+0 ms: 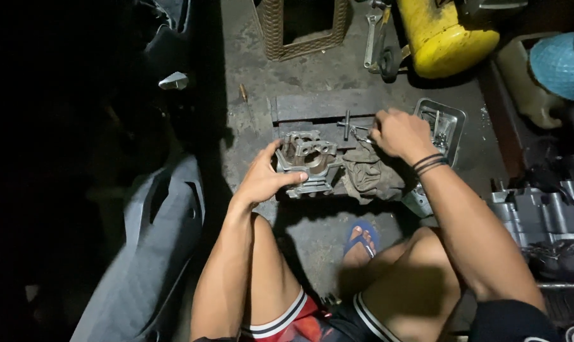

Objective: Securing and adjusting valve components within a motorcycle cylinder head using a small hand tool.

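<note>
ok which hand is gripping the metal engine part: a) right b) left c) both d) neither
b: the left hand wraps its thumb and fingers round the engine part, while the right hand is off to the side on a small metal piece above the rag.

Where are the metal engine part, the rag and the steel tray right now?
metal engine part [307, 157]: head view, on its upper cast face.
rag [366, 175]: head view, middle of the crumpled cloth.
steel tray [454, 117]: head view, on its right rim.
</note>
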